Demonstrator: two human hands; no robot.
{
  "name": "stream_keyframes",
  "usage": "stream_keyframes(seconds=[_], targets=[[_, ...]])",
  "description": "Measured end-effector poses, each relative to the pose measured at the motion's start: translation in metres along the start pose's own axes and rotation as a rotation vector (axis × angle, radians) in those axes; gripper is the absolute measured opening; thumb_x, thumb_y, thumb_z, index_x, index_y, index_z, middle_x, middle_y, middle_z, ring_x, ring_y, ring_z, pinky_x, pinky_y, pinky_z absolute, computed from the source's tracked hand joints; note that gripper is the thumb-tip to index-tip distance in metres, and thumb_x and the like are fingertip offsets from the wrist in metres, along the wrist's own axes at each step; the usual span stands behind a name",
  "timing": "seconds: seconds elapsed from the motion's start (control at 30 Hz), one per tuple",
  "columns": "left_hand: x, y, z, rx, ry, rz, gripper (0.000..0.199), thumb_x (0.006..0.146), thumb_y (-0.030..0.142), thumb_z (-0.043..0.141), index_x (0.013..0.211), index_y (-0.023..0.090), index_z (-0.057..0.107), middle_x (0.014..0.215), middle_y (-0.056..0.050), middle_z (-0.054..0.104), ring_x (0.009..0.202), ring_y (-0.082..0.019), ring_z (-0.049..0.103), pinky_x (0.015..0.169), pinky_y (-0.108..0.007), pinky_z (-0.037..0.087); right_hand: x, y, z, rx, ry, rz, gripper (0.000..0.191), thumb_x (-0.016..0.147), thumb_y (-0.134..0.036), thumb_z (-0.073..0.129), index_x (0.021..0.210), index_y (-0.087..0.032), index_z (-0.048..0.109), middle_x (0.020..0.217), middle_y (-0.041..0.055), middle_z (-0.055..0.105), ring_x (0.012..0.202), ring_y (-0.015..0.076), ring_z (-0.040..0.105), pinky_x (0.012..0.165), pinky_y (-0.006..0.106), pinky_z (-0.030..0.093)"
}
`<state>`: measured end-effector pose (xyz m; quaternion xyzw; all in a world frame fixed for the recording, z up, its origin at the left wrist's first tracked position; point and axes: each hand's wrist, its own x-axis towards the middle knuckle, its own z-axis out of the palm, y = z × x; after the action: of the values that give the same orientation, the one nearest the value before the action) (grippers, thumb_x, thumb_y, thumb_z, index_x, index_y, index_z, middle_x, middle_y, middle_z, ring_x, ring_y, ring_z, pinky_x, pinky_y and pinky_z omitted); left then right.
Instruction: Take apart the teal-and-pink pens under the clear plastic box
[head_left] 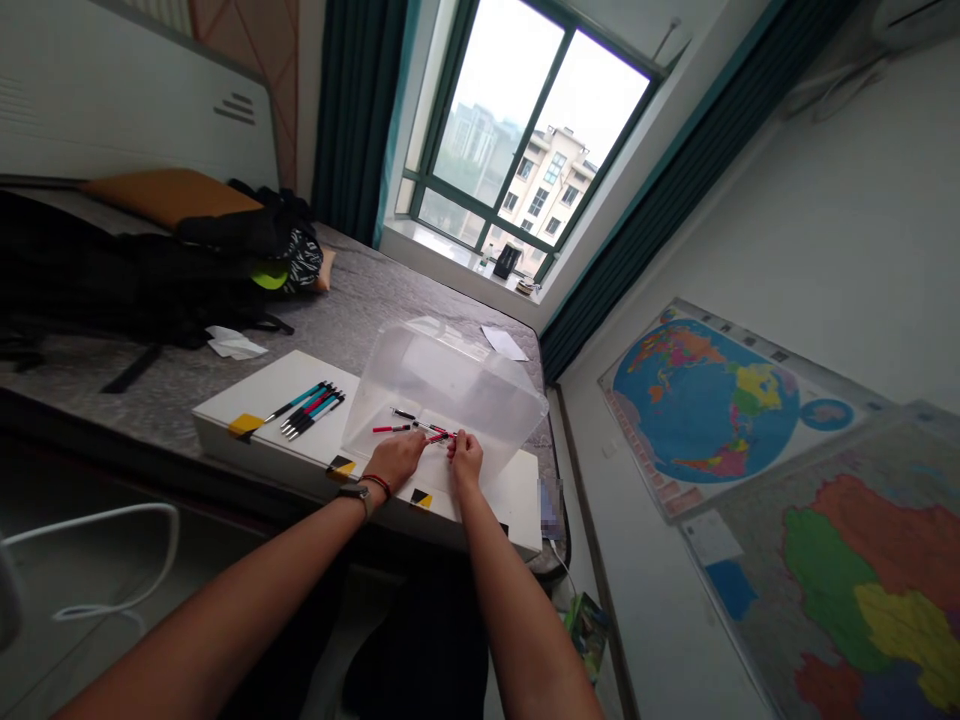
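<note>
A clear plastic case (450, 375) stands with its lid raised on a long white box (247, 400). Over the case, my left hand (394, 462) is closed on one end of a red pen (437, 438). At the pen's other end, the fingers of my right hand (466, 458) are pinched together on it. My fingers partly hide this pen. Near my left hand, a black pen part (403, 413) and a red pen part (391, 429) lie in the case. To the left, several blue, black and red pens (311, 408) lie side by side on the white box.
The white box rests on a grey mattress (367, 285). Black bags (150, 275) and a crumpled tissue (234, 343) lie at the left. A white paper (504, 343) is behind the case. The map-covered wall (705, 400) is at the right. A white cable (112, 515) hangs at lower left.
</note>
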<state>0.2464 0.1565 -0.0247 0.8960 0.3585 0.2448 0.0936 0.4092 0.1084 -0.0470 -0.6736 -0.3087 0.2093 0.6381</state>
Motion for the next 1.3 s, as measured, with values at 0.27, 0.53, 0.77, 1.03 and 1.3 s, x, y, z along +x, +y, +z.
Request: stream_keyframes(seconds=[0.27,0.53,0.77,1.03,1.3], targets=[[0.000,0.002,-0.002,-0.039,0.000,-0.056,0.041,0.104,0.044,0.023,0.108,0.018,0.054,0.092,-0.011,0.070,0.082,-0.022,0.067,0.067,-0.029,0.045,-0.001,-0.003,0.002,0.126,-0.017,0.059,0.022,0.075,-0.037,0.067,0.085,-0.018,0.065,0.070,0.0025,0.069,0.058,0.0160,0.061,0.053,0.026,0.049],[0.000,0.004,-0.003,-0.044,-0.007,-0.063,0.040,0.104,0.042,0.022,0.111,0.018,0.054,0.096,-0.012,0.070,0.085,-0.022,0.068,0.069,-0.028,0.045,-0.002,-0.006,0.003,0.206,-0.044,0.090,0.029,0.081,-0.034,0.059,0.103,-0.016,0.064,0.086,0.0075,0.075,0.068,0.0178,0.068,0.062,0.029,0.055],[0.000,0.002,-0.004,-0.065,-0.008,-0.037,0.042,0.103,0.046,0.026,0.112,0.019,0.057,0.095,-0.010,0.070,0.085,-0.022,0.067,0.070,-0.029,0.045,-0.007,-0.013,0.002,0.017,-0.069,0.013,0.031,0.087,-0.046,0.051,0.073,-0.020,0.059,0.061,0.0005,0.063,0.053,0.0150,0.055,0.053,0.026,0.044],[0.000,-0.003,-0.001,-0.104,-0.037,0.060,0.037,0.102,0.045,0.032,0.114,0.022,0.059,0.100,-0.009,0.071,0.092,-0.021,0.067,0.079,-0.029,0.047,-0.006,-0.016,0.002,-0.171,-0.166,-0.140,0.044,0.086,-0.056,0.054,0.061,-0.021,0.055,0.053,-0.0038,0.051,0.054,0.0140,0.044,0.055,0.025,0.035],[-0.001,-0.001,-0.002,-0.097,-0.041,-0.024,0.029,0.100,0.042,0.040,0.112,0.021,0.056,0.094,-0.009,0.070,0.087,-0.023,0.067,0.074,-0.030,0.046,-0.002,-0.010,-0.003,-0.023,-0.080,-0.016,0.048,0.087,-0.062,0.053,0.060,-0.022,0.048,0.050,-0.0050,0.046,0.048,0.0128,0.040,0.052,0.026,0.036]])
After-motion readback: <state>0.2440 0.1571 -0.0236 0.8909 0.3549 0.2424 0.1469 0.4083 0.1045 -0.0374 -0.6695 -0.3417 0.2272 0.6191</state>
